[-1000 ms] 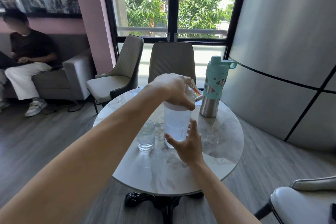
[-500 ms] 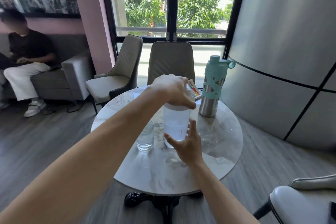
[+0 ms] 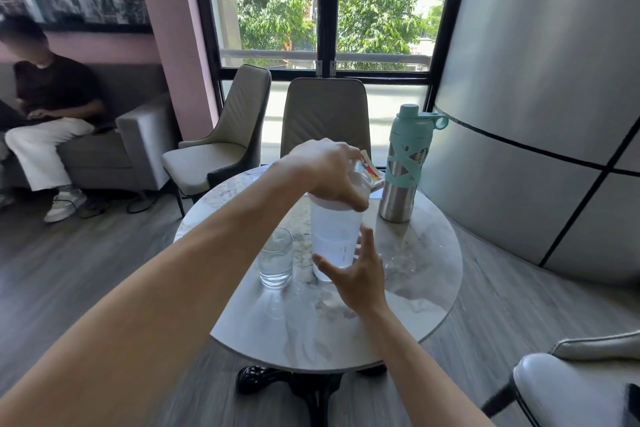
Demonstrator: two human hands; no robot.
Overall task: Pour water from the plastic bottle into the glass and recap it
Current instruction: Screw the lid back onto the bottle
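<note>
A translucent white plastic bottle [image 3: 334,236] stands upright on the round marble table [image 3: 426,288], partly filled with water. My left hand [image 3: 329,172] covers its top, fingers closed around the white cap. My right hand [image 3: 360,270] curls around the lower part of the bottle from the near side, thumb and fingers spread against it. A clear glass [image 3: 276,258] with water in it stands just left of the bottle, apart from both hands.
A steel flask with a mint green sleeve [image 3: 407,163] stands at the table's back right, a colourful card [image 3: 370,172] beside it. Two padded chairs [image 3: 323,114] face the far side. A person [image 3: 45,107] sits on a sofa at left. A white seat [image 3: 575,385] is at lower right.
My left hand has stayed on the cap with only a slight shift of the wrist. The bottle, the glass and my right hand are in the same places.
</note>
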